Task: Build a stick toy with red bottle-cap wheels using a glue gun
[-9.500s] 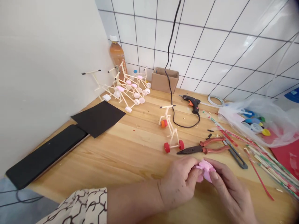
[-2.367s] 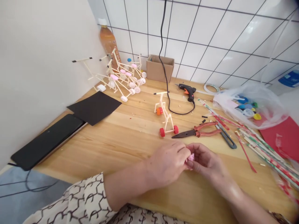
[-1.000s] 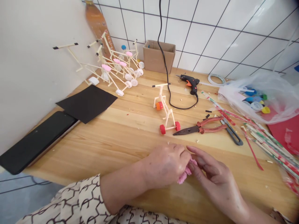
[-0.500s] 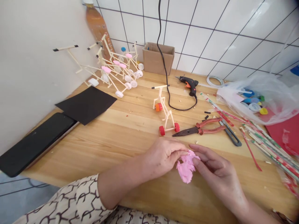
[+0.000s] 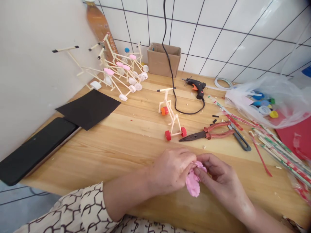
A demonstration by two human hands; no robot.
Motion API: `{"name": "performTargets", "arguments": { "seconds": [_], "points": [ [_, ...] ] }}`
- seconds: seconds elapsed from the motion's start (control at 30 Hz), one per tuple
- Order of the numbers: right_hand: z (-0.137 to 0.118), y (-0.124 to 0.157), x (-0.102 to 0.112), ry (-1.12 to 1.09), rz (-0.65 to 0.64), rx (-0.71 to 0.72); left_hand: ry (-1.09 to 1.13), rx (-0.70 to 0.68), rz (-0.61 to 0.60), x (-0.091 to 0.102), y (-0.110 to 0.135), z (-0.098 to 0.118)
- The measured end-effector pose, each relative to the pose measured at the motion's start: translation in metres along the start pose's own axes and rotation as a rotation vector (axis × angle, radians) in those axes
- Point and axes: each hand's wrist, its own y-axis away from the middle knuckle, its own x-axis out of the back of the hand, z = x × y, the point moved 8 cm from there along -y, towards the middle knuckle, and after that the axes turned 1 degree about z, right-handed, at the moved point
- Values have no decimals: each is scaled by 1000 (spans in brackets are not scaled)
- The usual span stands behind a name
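Observation:
A soft, ragged lump of pink modelling clay (image 5: 193,185) is pinched between both hands above the front of the table. My left hand (image 5: 171,168) grips its upper left part with thumb and curled fingers. From the other side, my right hand (image 5: 220,178) presses the clay between thumb and fingertips. The fingers hide part of the lump. Just beyond the hands stands a small tricycle model (image 5: 171,115) of pale sticks with red and orange bottle-cap wheels. Long-nose pliers (image 5: 206,133) with red handles lie beside it.
Several stick tricycles (image 5: 121,72) with pink seats stand at the back left near a bottle (image 5: 100,26). A glue gun (image 5: 196,86), cutter knife (image 5: 239,139), wrapped sticks (image 5: 284,155) and a bag of caps (image 5: 286,100) lie right. Black card (image 5: 89,108) and a phone (image 5: 36,149) lie left.
Both hands have come closer together around the pink clay and moved slightly down. The clay is more folded and more covered by the fingers.

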Motion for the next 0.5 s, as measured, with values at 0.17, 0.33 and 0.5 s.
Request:
{"name": "performTargets", "arguments": {
  "seconds": [0.17, 0.33, 0.5],
  "points": [
    [4, 4, 2, -10, 41, -12, 191, 130, 25, 4, -2, -5],
    [2, 3, 8, -89, 98, -28, 557, 416, 13, -3, -2, -26],
    [2, -3, 9, -127, 103, -49, 755, 519, -40, -8, -2, -31]
  ]
}}
